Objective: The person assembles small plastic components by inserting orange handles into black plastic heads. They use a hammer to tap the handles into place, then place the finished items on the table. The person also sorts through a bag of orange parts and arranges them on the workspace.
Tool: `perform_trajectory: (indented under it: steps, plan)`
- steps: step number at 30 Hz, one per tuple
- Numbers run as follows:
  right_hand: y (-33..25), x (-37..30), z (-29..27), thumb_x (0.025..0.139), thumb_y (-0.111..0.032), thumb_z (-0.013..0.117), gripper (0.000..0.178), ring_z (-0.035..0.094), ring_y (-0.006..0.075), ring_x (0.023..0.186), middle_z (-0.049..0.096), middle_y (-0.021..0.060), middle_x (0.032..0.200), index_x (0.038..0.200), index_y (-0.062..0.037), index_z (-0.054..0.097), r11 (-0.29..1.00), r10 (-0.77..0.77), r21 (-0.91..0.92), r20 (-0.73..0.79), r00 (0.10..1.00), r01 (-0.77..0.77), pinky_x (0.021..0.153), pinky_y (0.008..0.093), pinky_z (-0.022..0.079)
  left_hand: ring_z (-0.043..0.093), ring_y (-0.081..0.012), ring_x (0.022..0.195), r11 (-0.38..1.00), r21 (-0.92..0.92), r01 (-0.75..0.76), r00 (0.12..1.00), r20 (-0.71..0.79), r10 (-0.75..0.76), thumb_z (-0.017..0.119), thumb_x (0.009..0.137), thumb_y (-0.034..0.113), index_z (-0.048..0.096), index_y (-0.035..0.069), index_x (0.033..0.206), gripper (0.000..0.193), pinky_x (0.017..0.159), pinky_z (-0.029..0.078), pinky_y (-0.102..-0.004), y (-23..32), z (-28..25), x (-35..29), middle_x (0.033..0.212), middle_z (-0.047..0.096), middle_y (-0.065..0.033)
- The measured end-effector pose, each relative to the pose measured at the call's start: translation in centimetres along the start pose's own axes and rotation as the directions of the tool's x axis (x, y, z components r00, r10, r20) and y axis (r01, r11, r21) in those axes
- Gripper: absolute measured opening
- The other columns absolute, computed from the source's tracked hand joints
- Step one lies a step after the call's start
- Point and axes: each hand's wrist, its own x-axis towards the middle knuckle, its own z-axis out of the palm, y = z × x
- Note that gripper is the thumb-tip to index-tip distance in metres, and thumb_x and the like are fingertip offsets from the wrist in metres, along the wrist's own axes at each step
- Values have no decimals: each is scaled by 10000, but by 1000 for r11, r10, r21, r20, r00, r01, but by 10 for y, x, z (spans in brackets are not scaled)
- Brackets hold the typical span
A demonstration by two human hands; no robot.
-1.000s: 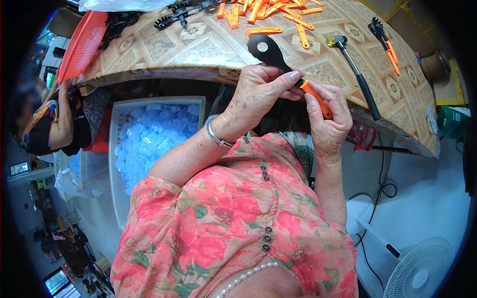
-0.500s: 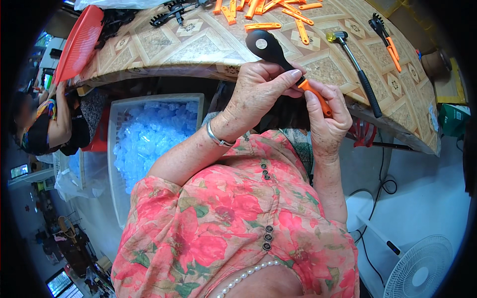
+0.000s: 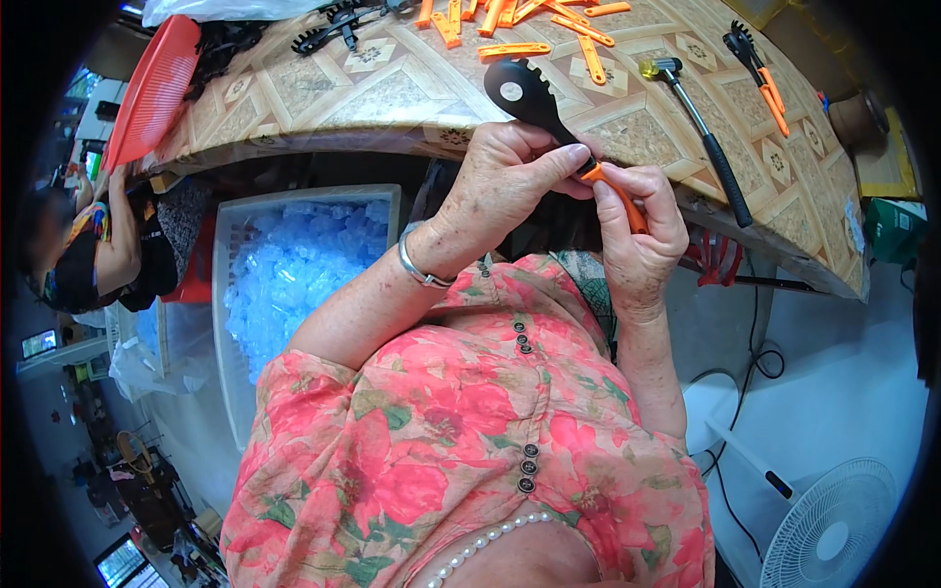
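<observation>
Black toothed spoon and orange handle meet between the hands, at the near edge of the table: the left hand pinches the spoon's neck, its fingers partly hiding it, and the right hand's thumb and fingers pinch the handle. Loose orange pieces lie beyond; a hammer lies rightward, its grip reaching the near edge.

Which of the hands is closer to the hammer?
Right. The right hand is just left of the hammer; the left hand is farther left, beyond the right one.
</observation>
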Motion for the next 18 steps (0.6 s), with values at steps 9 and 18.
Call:
perform_trajectory:
  steps: [9,18]
  plan:
    - [-1,-3,-3,894,0,667,93,618,72,842,665,48,929,977,18,629,895,386,219,54,921,-388,758,216,506,669,-108,823,992,106,69,997,16,-71,624,953,119,682,-33,1079,206,742,568,-235,-6,2,4,947,705,-82]
    - [-12,-4,-12,901,28,641,63,663,120,799,666,77,886,936,35,589,845,407,320,138,903,-429,743,238,545,638,-86,793,994,65,-86,992,103,79,639,933,65,665,-22,1075,169,739,543,-228,-13,9,-9,896,688,-52]
